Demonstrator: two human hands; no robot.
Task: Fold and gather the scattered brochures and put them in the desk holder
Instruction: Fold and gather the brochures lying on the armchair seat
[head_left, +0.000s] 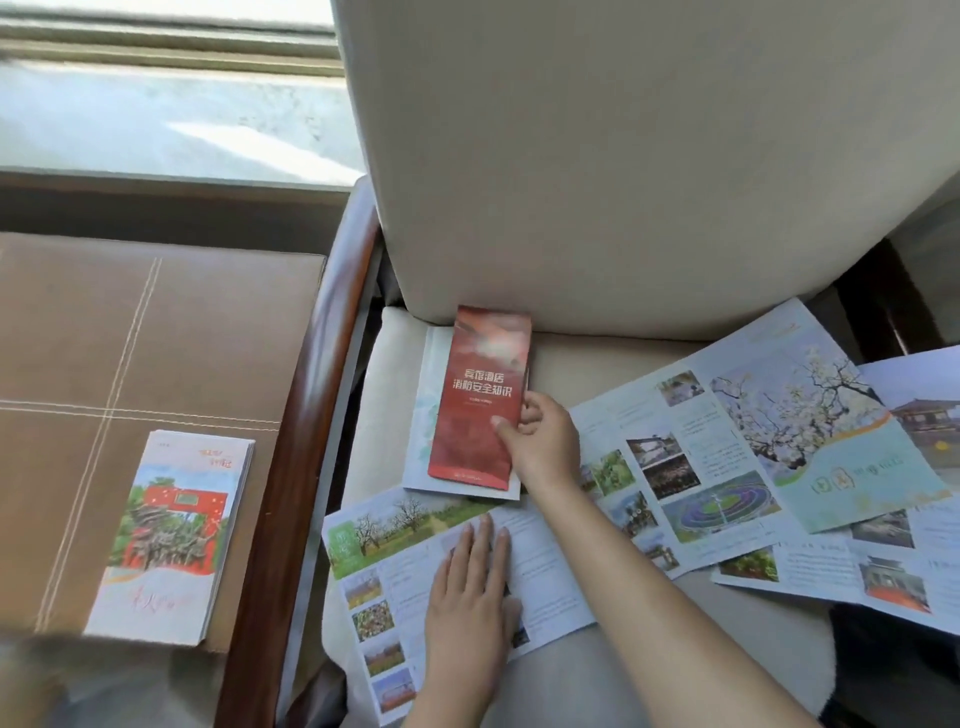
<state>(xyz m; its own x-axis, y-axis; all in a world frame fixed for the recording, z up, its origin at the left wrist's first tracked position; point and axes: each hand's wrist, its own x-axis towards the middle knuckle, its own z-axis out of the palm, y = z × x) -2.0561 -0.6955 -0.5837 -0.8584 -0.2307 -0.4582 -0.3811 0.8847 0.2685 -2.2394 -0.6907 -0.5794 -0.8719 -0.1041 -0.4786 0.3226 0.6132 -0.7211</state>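
A folded red brochure (478, 400) lies on a folded pale brochure (420, 415) at the back of the armchair seat. My right hand (540, 441) grips the red brochure's right edge, thumb on its cover. My left hand (467, 587) presses flat, fingers spread, on an unfolded brochure (384, 566) with orchard photos at the seat's front. Two more unfolded brochures, one with a blossom tree (737, 447) and one further right (909, 561), spread over the seat. A stack of folded brochures (171, 535) rests on the brown side table. No desk holder is in view.
The armchair's beige backrest (623, 156) rises behind the seat, and its dark wooden armrest (301, 431) separates the seat from the brown leather-topped side table (104, 338). A stone windowsill (156, 119) runs along the back left.
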